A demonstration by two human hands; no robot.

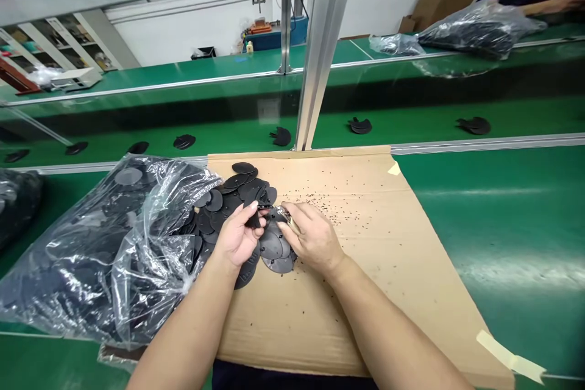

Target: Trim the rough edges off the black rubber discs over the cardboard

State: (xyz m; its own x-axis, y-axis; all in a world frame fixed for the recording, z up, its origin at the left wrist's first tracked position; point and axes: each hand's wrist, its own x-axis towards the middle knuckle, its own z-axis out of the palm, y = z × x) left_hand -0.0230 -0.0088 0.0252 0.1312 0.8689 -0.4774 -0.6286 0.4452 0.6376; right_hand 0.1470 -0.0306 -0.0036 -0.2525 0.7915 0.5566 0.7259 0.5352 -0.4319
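Left hand (237,236) pinches a small black part (253,218) over the disc pile (237,195); right hand (311,237) curled beside (grip unclear). Risk: loose discs sliding off the cardboard (365,268).

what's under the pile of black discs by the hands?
The black discs lie on a cardboard sheet taped over the green bench. Left hand and right hand cover the pile's middle; the cardboard beneath is hidden.
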